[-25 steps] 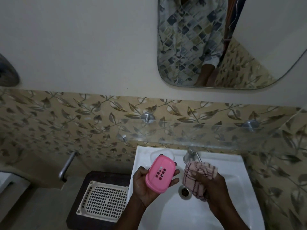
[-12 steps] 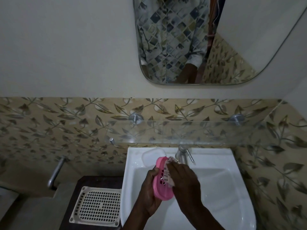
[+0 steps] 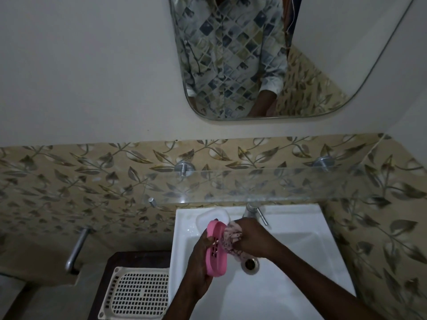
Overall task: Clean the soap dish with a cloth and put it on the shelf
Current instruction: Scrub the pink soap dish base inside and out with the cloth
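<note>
Pink soap dish held on edge over white sink, left hand curled round its lower rim. Checked cloth bunched in tightly curled right hand, pressed into dish's upper end. Glass shelf above.

cloth – partly hidden, mirror top cropped
</note>
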Action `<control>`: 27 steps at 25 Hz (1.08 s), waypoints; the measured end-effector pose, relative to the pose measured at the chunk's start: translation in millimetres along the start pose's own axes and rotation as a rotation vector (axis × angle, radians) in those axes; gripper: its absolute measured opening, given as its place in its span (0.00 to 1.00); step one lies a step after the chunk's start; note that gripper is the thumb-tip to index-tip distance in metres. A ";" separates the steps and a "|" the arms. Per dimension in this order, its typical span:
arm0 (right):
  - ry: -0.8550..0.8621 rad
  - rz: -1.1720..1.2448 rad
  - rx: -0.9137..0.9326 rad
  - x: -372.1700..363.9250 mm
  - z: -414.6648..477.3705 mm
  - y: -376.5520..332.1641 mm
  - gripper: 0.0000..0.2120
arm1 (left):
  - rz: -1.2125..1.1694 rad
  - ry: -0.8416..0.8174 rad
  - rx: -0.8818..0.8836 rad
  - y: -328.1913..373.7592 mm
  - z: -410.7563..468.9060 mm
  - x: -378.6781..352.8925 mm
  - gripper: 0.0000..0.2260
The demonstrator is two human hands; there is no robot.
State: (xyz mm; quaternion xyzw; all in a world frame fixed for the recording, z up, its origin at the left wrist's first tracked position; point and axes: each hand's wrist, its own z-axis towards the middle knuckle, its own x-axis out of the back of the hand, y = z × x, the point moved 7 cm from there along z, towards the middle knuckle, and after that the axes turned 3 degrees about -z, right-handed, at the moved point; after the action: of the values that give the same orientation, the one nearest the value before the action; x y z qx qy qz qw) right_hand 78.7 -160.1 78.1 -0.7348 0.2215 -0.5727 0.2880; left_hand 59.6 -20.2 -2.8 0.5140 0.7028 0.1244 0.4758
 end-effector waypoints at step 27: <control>0.522 -0.023 0.134 35.2 -37.6 -4.3 0.09 | 0.025 -0.021 0.043 16.9 11.9 -6.0 0.23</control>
State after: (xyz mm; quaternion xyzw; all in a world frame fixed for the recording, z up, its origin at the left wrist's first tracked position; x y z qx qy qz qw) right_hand 50.9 -186.4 112.8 -0.5439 0.2414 -0.7595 0.2628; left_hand 79.4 -21.6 5.5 0.5342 0.6936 0.1099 0.4706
